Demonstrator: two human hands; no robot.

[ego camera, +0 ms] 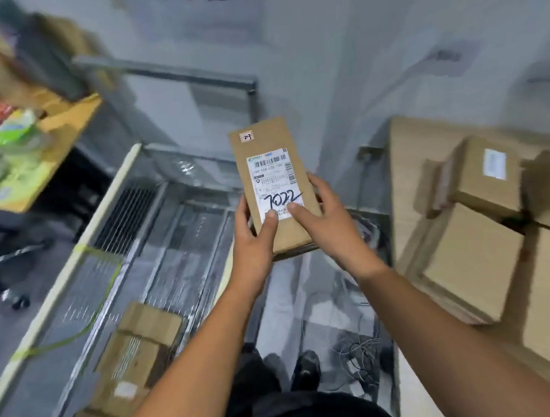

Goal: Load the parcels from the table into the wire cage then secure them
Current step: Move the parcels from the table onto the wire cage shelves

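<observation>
The left hand (253, 240) and right hand (328, 223) clamp their fingers (300, 211) on the near end of the parcel (274, 175) at frame centre, its long axis running up-frame, with the wire cage (156, 238) lower left, nearer the left hand.

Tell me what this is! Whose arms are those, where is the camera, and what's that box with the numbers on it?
There is no machine here, just a person at work. The camera sits on the person's head and looks down, so you see their own two arms reaching out in front. The left hand and the right hand both hold one flat cardboard parcel. Its white label has a barcode and 7022 written in big black pen. Down on the left is a wire cage with a few brown boxes lying inside. On the right is a table with stacked boxes on it. The parcel is held up in the air between the cage and the table. The edges of the picture are blurry, so small things there are hard to make out.
</observation>
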